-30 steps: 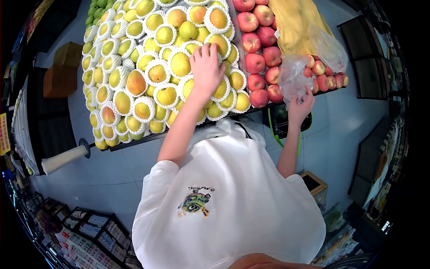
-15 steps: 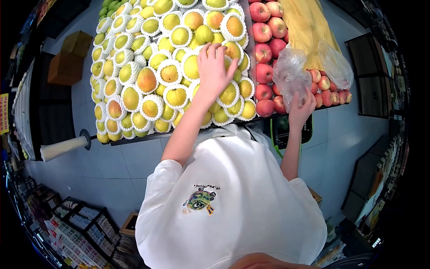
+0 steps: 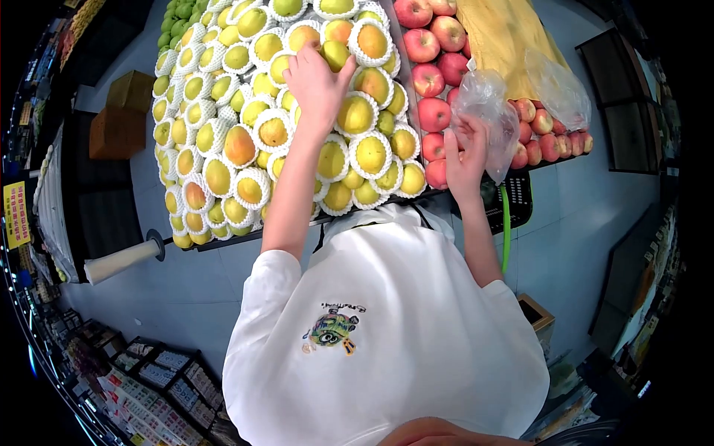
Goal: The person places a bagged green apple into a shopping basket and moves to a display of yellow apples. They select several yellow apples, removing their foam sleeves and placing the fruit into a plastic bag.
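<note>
My left hand reaches over the display, thumb and fingers curled around a bare yellow-green pear. Around it lie several yellow pears in white foam nets, some with an orange blush. My right hand is at the front of the red apples, its fingers curled against a clear plastic bag. Crinkled plastic partly covers those fingertips. The bag hangs over the front edge of the apples, and its contents, if any, cannot be made out.
A yellow cloth and another clear bag lie over the apples. Below the stand's edge is a black basket with a green handle. A plastic-bag roll juts out at left, near brown boxes.
My left hand has moved up and left onto the bare pear, which has shifted right among its neighbours. My right hand has moved left, and the bag hangs lower.
</note>
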`<state>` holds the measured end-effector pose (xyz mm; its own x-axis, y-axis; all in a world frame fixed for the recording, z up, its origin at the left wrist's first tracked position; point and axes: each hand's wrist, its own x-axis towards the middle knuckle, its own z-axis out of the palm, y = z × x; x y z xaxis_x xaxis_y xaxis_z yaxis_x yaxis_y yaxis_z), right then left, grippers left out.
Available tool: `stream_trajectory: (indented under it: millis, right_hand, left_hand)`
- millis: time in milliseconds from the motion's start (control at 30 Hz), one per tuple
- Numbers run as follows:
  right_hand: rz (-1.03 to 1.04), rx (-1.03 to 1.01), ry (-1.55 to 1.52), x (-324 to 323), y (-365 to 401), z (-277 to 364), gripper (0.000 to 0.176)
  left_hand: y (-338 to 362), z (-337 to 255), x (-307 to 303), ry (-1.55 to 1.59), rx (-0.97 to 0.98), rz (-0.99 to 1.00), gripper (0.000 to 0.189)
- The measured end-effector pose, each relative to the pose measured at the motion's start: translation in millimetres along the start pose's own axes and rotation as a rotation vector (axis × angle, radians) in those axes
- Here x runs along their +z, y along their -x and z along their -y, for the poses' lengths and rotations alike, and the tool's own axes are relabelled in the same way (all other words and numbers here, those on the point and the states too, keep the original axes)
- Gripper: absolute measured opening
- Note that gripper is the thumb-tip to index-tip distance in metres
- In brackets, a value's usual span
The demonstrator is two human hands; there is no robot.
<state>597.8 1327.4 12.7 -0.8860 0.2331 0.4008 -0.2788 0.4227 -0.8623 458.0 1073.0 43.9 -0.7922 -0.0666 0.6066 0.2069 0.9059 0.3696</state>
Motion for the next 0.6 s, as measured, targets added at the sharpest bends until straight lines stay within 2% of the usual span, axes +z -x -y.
stream_trajectory:
  millis: [33, 67, 133, 267, 300, 333, 367, 400, 467, 500, 567, 600]
  right_hand:
    - [0.107, 0.235, -0.434, 6, 3, -2, 0.054]
    - [0.093, 0.245, -0.431, 8, 2, 6, 0.054]
    - [0.207, 0.549, -1.111, 8, -9, 25, 0.054]
    - [0.209, 0.581, -1.153, 20, 6, 12, 0.057]
    - [0.207, 0.516, -0.851, 24, 14, -1, 0.058]
    - [0.201, 0.449, -0.55, 28, 22, -14, 0.06]
    - [0.25, 0.592, -0.531, 23, 28, -35, 0.059]
    - [0.237, 0.6, -0.535, 19, 28, -34, 0.059]
    - [0.239, 0.815, -0.942, 12, 28, -33, 0.056]
    - [0.248, 0.809, -0.95, 14, 26, -38, 0.05]
    - [0.231, 0.796, -0.86, 17, 24, -34, 0.05]
    - [0.233, 0.782, -0.76, 20, 22, -30, 0.05]
  left_hand:
    - [9, -14, -5, 0.119, 0.038, -0.021, 0.072]
    - [22, -32, -15, 0.181, 0.111, -0.024, 0.069]
    - [59, -68, -32, 0.306, 0.188, 0.093, 0.072]
    - [119, -99, -32, 0.393, 0.266, 0.343, 0.089]
    - [121, -97, -29, 0.394, 0.271, 0.351, 0.089]
    - [121, -93, -26, 0.483, 0.225, 0.451, 0.092]
    - [120, -89, -24, 0.571, 0.179, 0.554, 0.096]
    - [114, -83, -19, 0.572, 0.187, 0.568, 0.096]
    - [98, -66, -10, 0.44, 0.097, 0.215, 0.1]
    - [93, -61, -12, 0.442, 0.111, 0.231, 0.1]
    - [79, -54, -15, -0.155, 0.19, 0.137, 0.099]
    - [78, -48, -12, -0.152, 0.21, 0.145, 0.099]
